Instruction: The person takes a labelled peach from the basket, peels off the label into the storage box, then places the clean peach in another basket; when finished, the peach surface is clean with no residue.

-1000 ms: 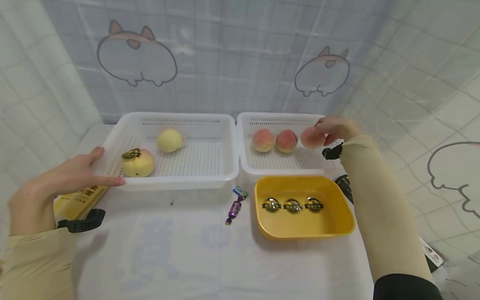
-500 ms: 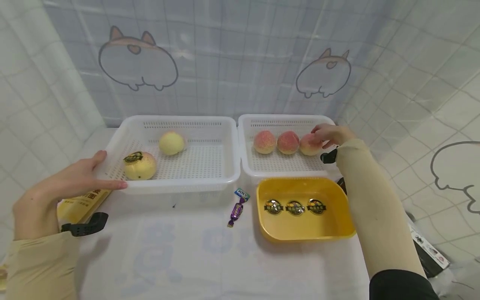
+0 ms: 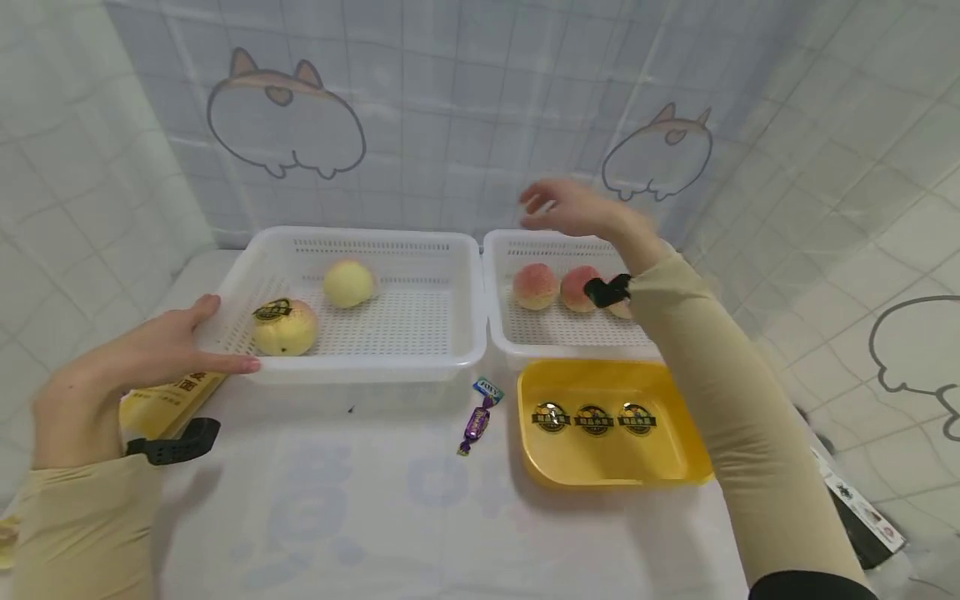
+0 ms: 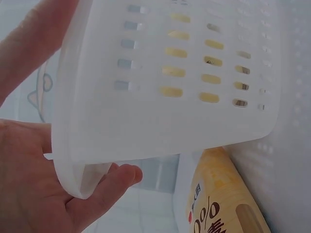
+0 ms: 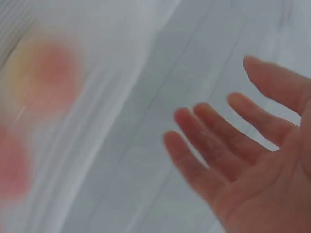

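My left hand [image 3: 150, 350] grips the near left corner of the left white basket [image 3: 367, 365]; in the left wrist view its fingertip [image 4: 129, 175] curls below the rim. A yellow peach with a black-and-gold sticker [image 3: 288, 333] and a plain yellowish peach [image 3: 349, 285] sit inside. My right hand [image 3: 566, 208] is raised over the back edge of the right white basket [image 3: 525, 348], its palm bare and fingers spread loosely in the right wrist view. Below it lie a pink peach [image 3: 535, 287], a second [image 3: 576, 287], and a third [image 3: 621, 310], mostly hidden by the wrist strap and sleeve.
A yellow tub [image 3: 600, 482] with three dark stickers inside stands before the right basket, partly behind my right sleeve. Wrapped candy [image 3: 476, 423] lies left of the tub. A yellow package [image 3: 168, 408] sits beneath my left wrist. Patterned curtain [image 3: 435, 125] hangs behind the baskets.
My right hand has let go of the rightmost peach and risen up and to the left, leaving it in the basket. My left hand stays on its basket corner.
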### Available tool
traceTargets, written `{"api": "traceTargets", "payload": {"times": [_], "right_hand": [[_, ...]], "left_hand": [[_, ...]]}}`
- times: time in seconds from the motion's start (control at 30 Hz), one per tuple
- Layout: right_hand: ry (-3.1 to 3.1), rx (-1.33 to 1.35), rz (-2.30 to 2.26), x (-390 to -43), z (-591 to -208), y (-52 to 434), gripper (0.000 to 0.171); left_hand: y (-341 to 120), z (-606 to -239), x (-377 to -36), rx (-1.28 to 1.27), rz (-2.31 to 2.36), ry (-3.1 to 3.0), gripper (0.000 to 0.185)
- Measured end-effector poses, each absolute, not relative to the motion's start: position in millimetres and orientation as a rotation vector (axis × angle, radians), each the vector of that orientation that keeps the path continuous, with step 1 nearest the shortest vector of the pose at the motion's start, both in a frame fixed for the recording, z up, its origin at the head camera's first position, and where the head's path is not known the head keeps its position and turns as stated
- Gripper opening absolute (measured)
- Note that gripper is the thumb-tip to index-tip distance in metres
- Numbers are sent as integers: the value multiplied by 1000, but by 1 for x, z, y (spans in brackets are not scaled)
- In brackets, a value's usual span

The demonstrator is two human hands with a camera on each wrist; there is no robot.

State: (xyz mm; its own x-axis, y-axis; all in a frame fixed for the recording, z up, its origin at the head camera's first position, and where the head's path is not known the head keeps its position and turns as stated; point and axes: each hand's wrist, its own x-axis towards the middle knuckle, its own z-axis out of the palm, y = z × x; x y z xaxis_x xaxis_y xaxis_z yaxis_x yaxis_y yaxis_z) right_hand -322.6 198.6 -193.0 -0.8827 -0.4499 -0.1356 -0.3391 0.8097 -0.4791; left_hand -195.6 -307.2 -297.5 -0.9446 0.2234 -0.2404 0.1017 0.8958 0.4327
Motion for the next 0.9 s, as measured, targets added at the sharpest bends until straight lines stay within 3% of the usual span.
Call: {"api": "traceTargets", "payload": {"times": [0.13, 0.3, 0.5, 0.73, 0.9], "right_hand": [[2626, -751, -601, -324, -199, 100, 54], [2463, -532, -680, -339, -246, 18, 61], [2450, -245, -670, -352, -304, -10, 82], [2543, -136, -843, -349, -324, -23, 57], [2611, -133, -983, -343, -317, -27, 62]], "left_hand": [[-308, -299, -193, 235, 644, 2774, 124], [-299, -304, -190, 224, 647, 2775, 124], [-275, -312, -193, 230, 692, 2751, 127], [-266, -312, -194, 244, 733, 2732, 127], [-267, -308, -196, 252, 702, 2771, 127]]}}
